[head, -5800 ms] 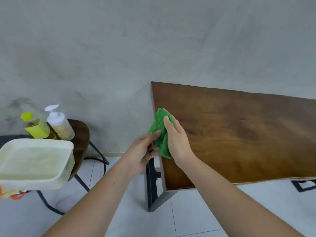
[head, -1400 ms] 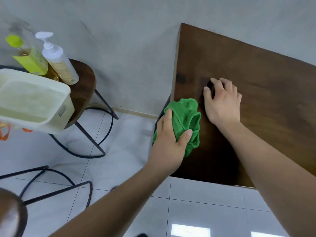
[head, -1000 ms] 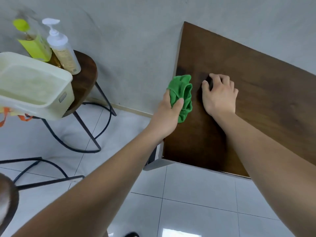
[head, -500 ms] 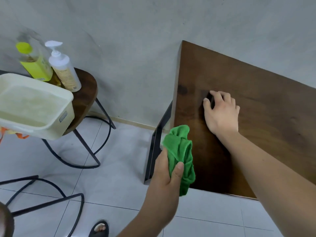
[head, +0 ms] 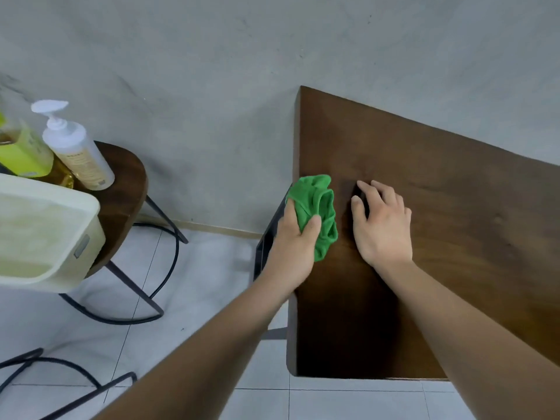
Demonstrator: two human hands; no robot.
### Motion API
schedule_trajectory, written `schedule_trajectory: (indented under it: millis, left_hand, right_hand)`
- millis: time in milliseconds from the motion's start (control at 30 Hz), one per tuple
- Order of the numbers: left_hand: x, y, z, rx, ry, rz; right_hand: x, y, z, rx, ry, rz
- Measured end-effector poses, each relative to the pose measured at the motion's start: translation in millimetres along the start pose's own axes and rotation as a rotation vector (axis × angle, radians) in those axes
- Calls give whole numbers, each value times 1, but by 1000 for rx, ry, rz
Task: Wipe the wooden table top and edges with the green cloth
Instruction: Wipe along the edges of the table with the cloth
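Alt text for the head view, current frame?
The left hand grips a bunched green cloth against the left edge of the wooden table, while the right hand rests on the top beside it. At left, a round stool holds a cream tub, a white pump bottle and a yellow-green bottle.

Open room on the R of the top; L edge crowded

wooden table top (head: 472, 244) has open surface R of & beyond right hand (head: 382, 227); far edge meets wall (head: 212, 86); left hand (head: 295, 241) w/ green cloth (head: 319, 204) fills L edge; floor gap btwn table & stool (head: 127, 183) passable; basin (head: 45, 234) & pump bottle (head: 79, 150) crowd stool.
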State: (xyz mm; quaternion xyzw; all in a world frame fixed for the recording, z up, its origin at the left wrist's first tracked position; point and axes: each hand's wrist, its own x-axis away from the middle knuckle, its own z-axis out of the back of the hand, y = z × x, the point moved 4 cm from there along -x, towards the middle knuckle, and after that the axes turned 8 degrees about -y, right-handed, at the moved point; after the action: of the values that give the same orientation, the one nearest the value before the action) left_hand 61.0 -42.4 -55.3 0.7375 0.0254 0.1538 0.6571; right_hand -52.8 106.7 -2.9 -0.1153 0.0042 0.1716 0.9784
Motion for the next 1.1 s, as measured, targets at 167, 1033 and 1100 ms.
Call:
schedule_trajectory:
  millis: [167,1033,1100]
  left_hand:
    - [-79,30,12,-94,30,16]
    - [-159,78,-34,-1493,66,28]
    - [-158,78,-55,-1520,67,64]
  right_hand:
    - [0,0,-1,-9,-1,-1]
    - [0,11,15,-364,-18,-40]
    - [3,21,21,-547,-12,-51]
